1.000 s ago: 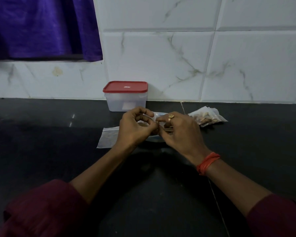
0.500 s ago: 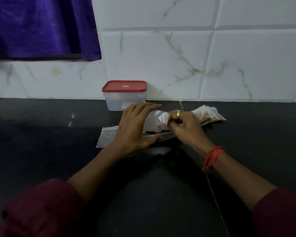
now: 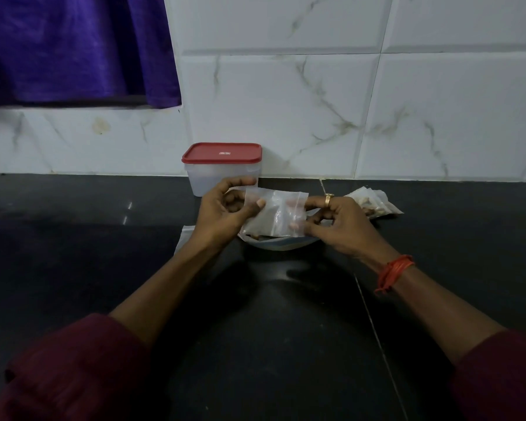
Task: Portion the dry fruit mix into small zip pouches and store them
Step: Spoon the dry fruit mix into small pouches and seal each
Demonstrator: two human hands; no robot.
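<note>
A small clear zip pouch (image 3: 276,211) is held up above the black counter (image 3: 271,329), directly over a shallow dish (image 3: 281,244) that holds brownish dry fruit mix (image 3: 260,237). The pouch is transparent and creased, with its long side running from hand to hand. In the dim light it cannot be told whether it has anything inside. The left hand (image 3: 225,211) pinches the pouch's left edge, with the thumb on the near face and the curled fingers behind. The right hand (image 3: 339,221), which wears a gold ring (image 3: 328,199), pinches the right edge between thumb and fingers. Its fingertips (image 3: 295,225) show through the plastic. A heap of filled pouches (image 3: 375,203) lies on the counter just beyond the right hand. Flat empty pouches (image 3: 183,238) lie partly hidden under the left wrist. A lidded plastic container (image 3: 222,168) with a red lid stands against the tiled wall (image 3: 316,117), behind the left hand.
</note>
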